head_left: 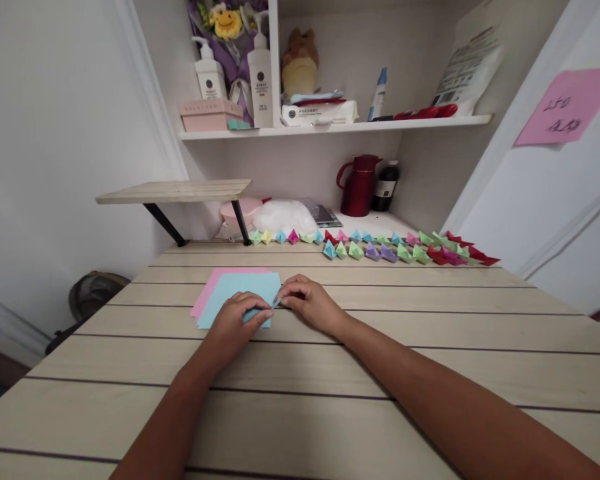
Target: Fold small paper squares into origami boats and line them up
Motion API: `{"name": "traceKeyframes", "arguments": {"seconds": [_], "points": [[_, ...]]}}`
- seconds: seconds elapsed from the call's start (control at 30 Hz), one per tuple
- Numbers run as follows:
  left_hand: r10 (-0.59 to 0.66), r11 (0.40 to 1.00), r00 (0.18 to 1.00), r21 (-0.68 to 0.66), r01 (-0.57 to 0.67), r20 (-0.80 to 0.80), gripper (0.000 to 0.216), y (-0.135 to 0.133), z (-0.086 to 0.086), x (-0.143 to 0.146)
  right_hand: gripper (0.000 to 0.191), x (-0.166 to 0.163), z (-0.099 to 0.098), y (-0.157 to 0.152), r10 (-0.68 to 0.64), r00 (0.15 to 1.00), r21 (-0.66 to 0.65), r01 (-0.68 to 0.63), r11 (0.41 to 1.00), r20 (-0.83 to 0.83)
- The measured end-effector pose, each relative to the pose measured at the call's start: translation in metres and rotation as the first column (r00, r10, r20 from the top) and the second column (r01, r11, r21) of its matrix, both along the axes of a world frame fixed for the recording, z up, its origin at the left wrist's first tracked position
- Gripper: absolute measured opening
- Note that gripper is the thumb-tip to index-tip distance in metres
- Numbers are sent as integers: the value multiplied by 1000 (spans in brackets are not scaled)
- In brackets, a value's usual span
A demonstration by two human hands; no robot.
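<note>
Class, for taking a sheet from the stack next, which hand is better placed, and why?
Probably the left hand: it is over the paper stack, while the right hand lies mostly beyond the stack's right edge.

Light-blue paper (277,303), folded small and mostly hidden, held slantwise at the right side of stacked sheets (237,287). Flat on the desk (360,373), toward its far edge, nearer left edge than right: light blue on top, pink jutting out beneath.
</note>
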State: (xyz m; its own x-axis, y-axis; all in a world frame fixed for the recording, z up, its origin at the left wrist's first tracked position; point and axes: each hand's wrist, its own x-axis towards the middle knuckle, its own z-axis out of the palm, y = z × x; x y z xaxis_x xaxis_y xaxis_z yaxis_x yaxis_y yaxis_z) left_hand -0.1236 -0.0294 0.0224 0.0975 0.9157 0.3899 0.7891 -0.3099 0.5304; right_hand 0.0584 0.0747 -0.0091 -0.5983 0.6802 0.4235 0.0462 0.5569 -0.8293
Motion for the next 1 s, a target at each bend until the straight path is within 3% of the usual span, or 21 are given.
{"name": "traceKeyframes", "arguments": {"seconds": [0.43, 0.6, 0.67, 0.73, 0.8, 0.93, 1.0], "points": [[22, 999, 1000, 41, -22, -5, 13, 4, -5, -1, 10, 1, 2, -4, 0, 1000, -32, 0, 999, 23], [78, 988, 996, 141, -70, -52, 17, 2, -4, 3, 36, -1, 2, -8, -33, 999, 1, 33, 999, -8], [107, 967, 990, 243, -83, -88, 17, -1, -1, 7, 26, 0, 5, -10, -73, 996, 64, 77, 995, -51], [153, 925, 982, 365, -105, -107, 16, -7, 4, 12, 8, 2, 11, -10, -122, 985, 112, 136, 984, -121], [233, 854, 970, 492, -170, -69, 17, -12, 9, 16, 6, 7, 20, -9, -191, 957, 82, 213, 974, -219], [391, 633, 916, 695, -341, 93, 31, -19, 16, 15, 28, 21, 41, -3, -331, 882, -290, 237, 927, -336], [416, 591, 893, 697, -407, 169, 32, -18, 16, 10, 35, 27, 49, 0, -345, 869, -407, 189, 893, -354]]}}
